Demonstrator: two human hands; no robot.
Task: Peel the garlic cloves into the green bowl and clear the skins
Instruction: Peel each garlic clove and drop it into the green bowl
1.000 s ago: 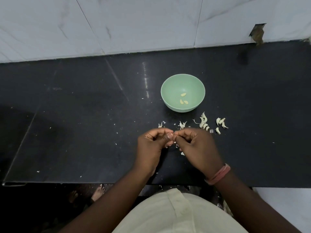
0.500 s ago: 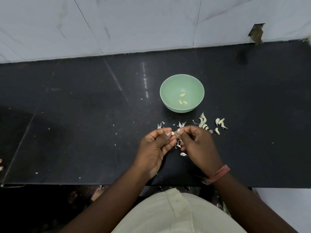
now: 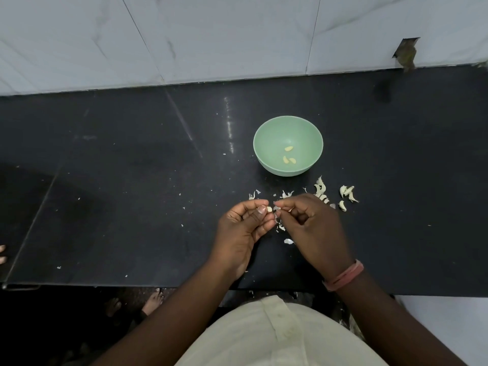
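We see the left hand pinching a small pale garlic clove, the right hand gripping its papery skin, and the round green plastic bowl directly beyond both, slightly nearer the right.

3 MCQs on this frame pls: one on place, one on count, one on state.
1. Where do the unpeeled cloves lie relative to the green bowl?
A. inside it
B. on the counter, nearer the person and to the right
C. behind it at the wall

2. How many peeled cloves are in the bowl?
A. none
B. three
C. seven

3. What is the left hand doing?
A. lying flat on the counter
B. gripping the bowl
C. pinching a clove at its fingertips

Key: 1 B, they sit on the black counter past the bowl's near rim. 2 B, three pale pieces show on its floor. 3 C, thumb and fingers close on the clove, opposite the right hand.
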